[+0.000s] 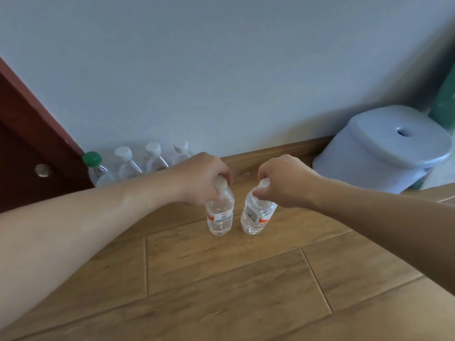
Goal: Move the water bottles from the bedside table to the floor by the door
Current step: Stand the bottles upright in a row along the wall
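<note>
My left hand (200,177) grips the neck of a clear water bottle (219,215) with a white cap, held upright over the wooden floor (221,279). My right hand (283,180) pinches the neck of a second clear bottle (256,215), which tilts slightly. The two bottles hang side by side, a small gap between them. Whether their bases touch the floor I cannot tell. Against the wall behind my left arm stands a row of several bottles: one with a green cap (91,158) and three with white caps (152,148).
A dark red door (27,134) stands at the left, beside the row of bottles. A pale blue plastic stool (384,146) sits at the right against the skirting board (275,153). The white wall (221,70) runs behind everything.
</note>
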The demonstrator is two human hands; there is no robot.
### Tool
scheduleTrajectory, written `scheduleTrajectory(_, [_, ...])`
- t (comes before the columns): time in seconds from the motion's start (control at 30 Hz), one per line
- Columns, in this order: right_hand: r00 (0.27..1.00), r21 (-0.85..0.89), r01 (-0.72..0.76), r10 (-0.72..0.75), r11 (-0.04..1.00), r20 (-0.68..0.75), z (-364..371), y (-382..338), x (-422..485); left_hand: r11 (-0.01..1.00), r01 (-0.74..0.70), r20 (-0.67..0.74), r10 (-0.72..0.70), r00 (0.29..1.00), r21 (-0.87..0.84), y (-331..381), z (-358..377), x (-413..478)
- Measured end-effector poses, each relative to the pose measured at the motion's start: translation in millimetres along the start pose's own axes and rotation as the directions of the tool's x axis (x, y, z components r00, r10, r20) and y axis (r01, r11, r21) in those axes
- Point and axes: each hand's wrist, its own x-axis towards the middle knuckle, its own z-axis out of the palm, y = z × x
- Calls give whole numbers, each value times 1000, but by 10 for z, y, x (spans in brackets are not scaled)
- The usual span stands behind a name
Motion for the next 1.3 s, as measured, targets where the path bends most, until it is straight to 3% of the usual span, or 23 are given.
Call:
scheduleTrajectory(0.27, [1000, -16, 5, -5, 1000, 4, 77, -204, 46, 998, 43, -17, -42, 999, 42, -99, 37, -191])
scheduleTrajectory(0.6, [1000, -38, -21, 20, 999, -15, 169, -165, 69, 999, 33, -53, -35, 998, -27, -215, 171, -194])
scheduleTrajectory(0.73, [998, -38, 66, -65, 997, 20, 196, -177, 75, 998, -41, -22, 40, 999, -39, -245, 225, -205])
scheduleTrajectory(0.93, [956, -46, 234, -221, 971, 194, 129, -143, 47, 995, -72, 37, 74, 997, -65, -279, 225, -235])
scheduleTrajectory(1.3, [961, -50, 242, -232, 969, 152, 136, -115, 43, 999, -39, -2, 38, 999, -37, -224, 173, -197])
